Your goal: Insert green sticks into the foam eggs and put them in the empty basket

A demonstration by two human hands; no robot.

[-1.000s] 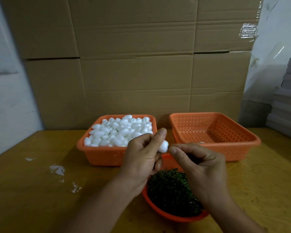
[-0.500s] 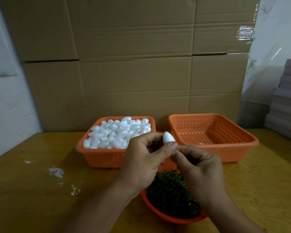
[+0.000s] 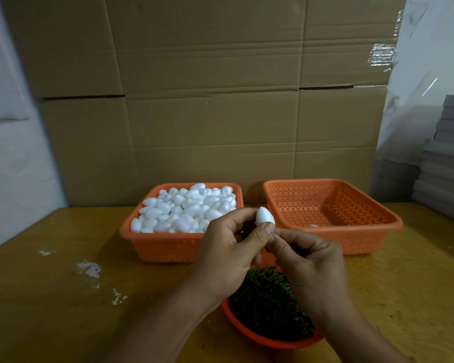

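My left hand pinches a white foam egg upright between thumb and fingers, above the table's middle. My right hand meets it just below the egg, fingertips pinched together; a stick between them is hidden from view. Under both hands sits an orange bowl heaped with green sticks. Behind on the left stands an orange basket piled with foam eggs. Behind on the right stands a second orange basket, nearly bare, with one small pale item on its floor.
The wooden table carries white paint flecks at the left. A wall of cardboard boxes closes the back. Grey stacked boards stand at the right edge.
The egg has turned from lying sideways, pointing right, to standing upright at my left thumb tip. My right fingertips have closed in under it.
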